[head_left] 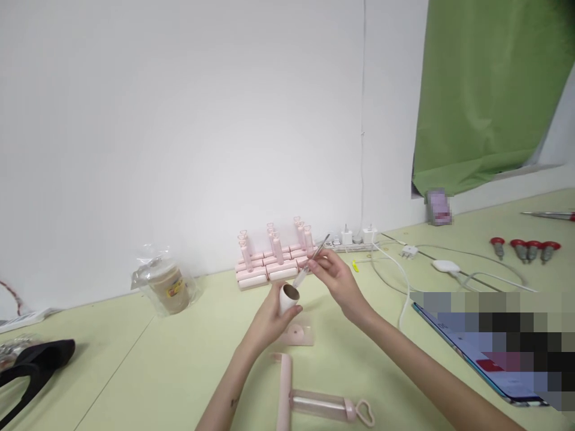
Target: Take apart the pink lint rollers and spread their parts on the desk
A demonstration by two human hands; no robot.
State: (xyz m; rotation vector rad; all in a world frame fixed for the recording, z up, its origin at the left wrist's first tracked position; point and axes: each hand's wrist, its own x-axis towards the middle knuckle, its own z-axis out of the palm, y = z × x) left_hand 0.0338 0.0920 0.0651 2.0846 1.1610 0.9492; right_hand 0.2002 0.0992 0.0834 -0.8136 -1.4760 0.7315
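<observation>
My left hand (269, 320) is closed around a small white roll with a brown cardboard core (288, 297), held upright above the table. My right hand (335, 276) pinches metal tweezers (320, 250), their tips pointing down-left toward the roll's open end. Just below the roll lies a flat pink piece (300, 335). Nearer to me a pink lint-roller handle with a heart-shaped loop (321, 406) lies on the pale green table (179, 365).
Several pink rollers and roll refills (273, 258) are stacked by the wall. A plastic-wrapped jar (167, 287) stands at left, a black strap (33, 362) at far left. Chargers and white cables (404, 269), red-handled tools (525, 248) and a phone (471, 353) lie at right.
</observation>
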